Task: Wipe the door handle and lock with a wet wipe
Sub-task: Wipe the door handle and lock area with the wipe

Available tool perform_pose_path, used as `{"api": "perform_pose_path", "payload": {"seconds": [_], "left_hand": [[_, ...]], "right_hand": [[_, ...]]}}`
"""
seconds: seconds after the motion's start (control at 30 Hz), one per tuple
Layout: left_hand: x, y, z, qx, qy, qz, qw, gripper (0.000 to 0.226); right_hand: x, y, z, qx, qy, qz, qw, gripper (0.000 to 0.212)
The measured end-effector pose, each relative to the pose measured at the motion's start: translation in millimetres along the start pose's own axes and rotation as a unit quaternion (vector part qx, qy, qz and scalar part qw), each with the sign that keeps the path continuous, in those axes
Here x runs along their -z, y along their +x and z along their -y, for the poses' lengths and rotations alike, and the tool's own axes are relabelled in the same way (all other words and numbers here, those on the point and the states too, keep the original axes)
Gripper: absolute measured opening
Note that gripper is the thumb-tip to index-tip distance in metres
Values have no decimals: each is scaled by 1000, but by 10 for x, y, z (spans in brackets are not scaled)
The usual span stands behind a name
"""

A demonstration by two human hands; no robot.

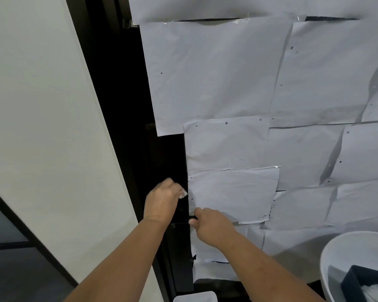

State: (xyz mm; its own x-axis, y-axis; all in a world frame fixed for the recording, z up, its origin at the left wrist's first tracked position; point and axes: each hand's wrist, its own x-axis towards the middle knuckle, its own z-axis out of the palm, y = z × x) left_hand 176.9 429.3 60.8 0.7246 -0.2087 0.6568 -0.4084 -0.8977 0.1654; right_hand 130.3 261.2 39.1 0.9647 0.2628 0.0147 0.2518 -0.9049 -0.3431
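The door [162,153] is black, its panel covered in plain white paper sheets [216,79] dotted with small dark holes. White wet wipe [183,193]; white wall [37,105]; white basin [336,249] holding a dark navy tray [356,280].

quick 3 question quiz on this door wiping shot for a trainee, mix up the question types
1. True or false: the left hand presses a white wipe against the dark door strip.
2. Multiple choice: what covers most of the door to the right of the hands? A) taped paper sheets B) a curtain C) bare wood
3. Fill in: the right hand grips a small dark ____ sticking out at the paper's edge.

Key
1. true
2. A
3. handle
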Motion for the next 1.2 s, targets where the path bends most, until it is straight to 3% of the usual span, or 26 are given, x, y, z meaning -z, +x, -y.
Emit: {"api": "perform_pose_path", "payload": {"seconds": [0.07, 0.13, 0.27, 0.33, 0.43, 0.63, 0.73, 0.87, 0.97, 1.1, 1.2], "left_hand": [[134, 119, 2, 4, -38, -100, 994, 7], [201, 182, 22, 11, -54, -145, 988, 5], [16, -76, 87, 14, -27, -51, 998, 18], [-49, -193, 85, 67, -40, -23, 997, 18], [-40, -245, 45, 146, -103, -38, 983, 10], [-25, -529, 78, 171, -108, -39, 978, 17], [-112, -734, 46, 251, -128, -28, 959, 15], [-216, -896, -91, 431, -226, -5, 873, 9], [-296, -899, -189, 535, -332, -42, 776, 7], [-408, -767, -247, 619, -446, -107, 638, 22], [-431, -629, -290, 649, -459, -157, 586, 24]], "right_hand": [[2, 4, -1, -2, -2, 1, 1000, 31], [7, 9, -4, -4, -6, 6, 1000, 30], [11, 4, 3, -5, 0, 10, 1000, 28], [18, 2, 9, -4, 2, 15, 1000, 26], [28, 5, 10, -6, 0, 22, 1000, 26], [20, 10, 5, -8, 4, 26, 1000, 27], [24, 7, 9, -4, 6, 27, 1000, 27], [24, 7, 10, -6, 3, 25, 1000, 26], [16, 1, 10, -3, 2, 20, 1000, 27], [7, -1, 7, -2, 8, 14, 1000, 27], [3, 5, 0, -1, 7, 15, 1000, 28]]}}
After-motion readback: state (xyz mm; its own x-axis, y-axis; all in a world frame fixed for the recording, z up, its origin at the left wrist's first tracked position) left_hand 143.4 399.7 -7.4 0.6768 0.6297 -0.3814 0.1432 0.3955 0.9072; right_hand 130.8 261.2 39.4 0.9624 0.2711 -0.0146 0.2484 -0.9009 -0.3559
